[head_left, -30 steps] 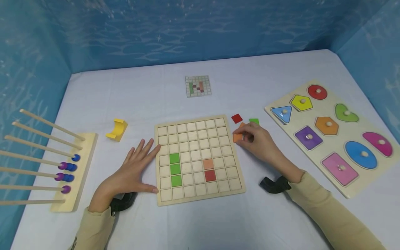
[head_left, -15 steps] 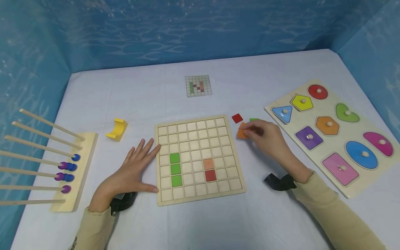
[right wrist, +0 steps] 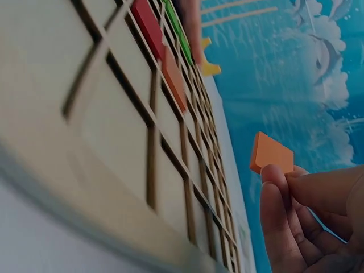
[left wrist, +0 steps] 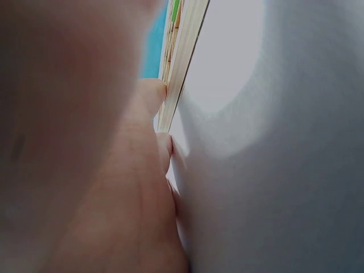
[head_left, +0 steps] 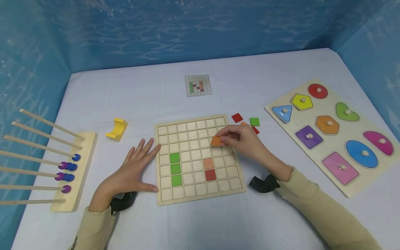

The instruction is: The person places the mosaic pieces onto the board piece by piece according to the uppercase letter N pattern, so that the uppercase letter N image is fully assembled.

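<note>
A wooden grid board (head_left: 200, 198) lies in the middle of the table. Three green tiles (head_left: 175, 169) stand in one of its left columns; an orange tile (head_left: 208, 163) sits directly above a red tile (head_left: 210, 175) further right. My right hand (head_left: 242, 140) pinches another orange tile (right wrist: 274, 154) between thumb and fingertips, held above the board's upper right cells. With fingers spread, my left hand (head_left: 132, 173) rests at the board's left edge, its thumb and a fingertip touching the frame. In the left wrist view that hand hides most of the board.
Loose red, orange and green tiles (head_left: 254, 122) lie right of the board. Behind it is a small pattern card (head_left: 198, 85). A knobbed shape puzzle (head_left: 337, 139) lies right. Left are a yellow curved block (head_left: 117, 130) and a pegged bead rack (head_left: 84, 156).
My right hand has carried the orange tile from beside the loose tiles leftward over the board, uncovering the green and a red loose tile. The left hand stays in place.
</note>
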`<state>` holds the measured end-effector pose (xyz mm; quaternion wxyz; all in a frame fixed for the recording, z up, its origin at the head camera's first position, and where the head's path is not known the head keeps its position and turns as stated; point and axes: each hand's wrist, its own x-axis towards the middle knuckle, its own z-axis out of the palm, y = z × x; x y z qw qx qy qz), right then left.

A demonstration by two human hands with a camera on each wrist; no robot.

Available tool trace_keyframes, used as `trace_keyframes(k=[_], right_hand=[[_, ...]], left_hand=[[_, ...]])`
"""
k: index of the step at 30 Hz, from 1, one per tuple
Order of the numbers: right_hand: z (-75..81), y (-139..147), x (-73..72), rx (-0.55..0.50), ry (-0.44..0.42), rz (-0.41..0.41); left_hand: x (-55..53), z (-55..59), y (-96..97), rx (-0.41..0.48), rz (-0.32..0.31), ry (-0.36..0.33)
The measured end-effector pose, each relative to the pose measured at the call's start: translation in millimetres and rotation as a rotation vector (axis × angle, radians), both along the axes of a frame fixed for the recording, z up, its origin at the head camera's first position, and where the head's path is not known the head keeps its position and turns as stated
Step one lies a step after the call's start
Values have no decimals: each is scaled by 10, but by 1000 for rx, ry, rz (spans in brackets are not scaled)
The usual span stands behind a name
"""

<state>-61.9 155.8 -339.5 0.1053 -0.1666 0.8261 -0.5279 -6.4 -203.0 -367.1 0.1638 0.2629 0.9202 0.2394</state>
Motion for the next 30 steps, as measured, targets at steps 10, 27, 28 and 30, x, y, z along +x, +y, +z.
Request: trace_keyframes(k=[10, 27, 28, 30], right_hand=[[-87, -205, 35, -33, -92, 49], [-128, -219, 61, 146, 101, 152], [-125, -220, 61, 145, 113, 154], [-123, -224, 60, 143, 131, 156]], left_hand=[[0, -14, -5, 15, -2, 23], [3, 0, 8, 9, 4, -4], [3, 0, 8, 7, 4, -3], [3, -2, 7, 4, 3, 2]])
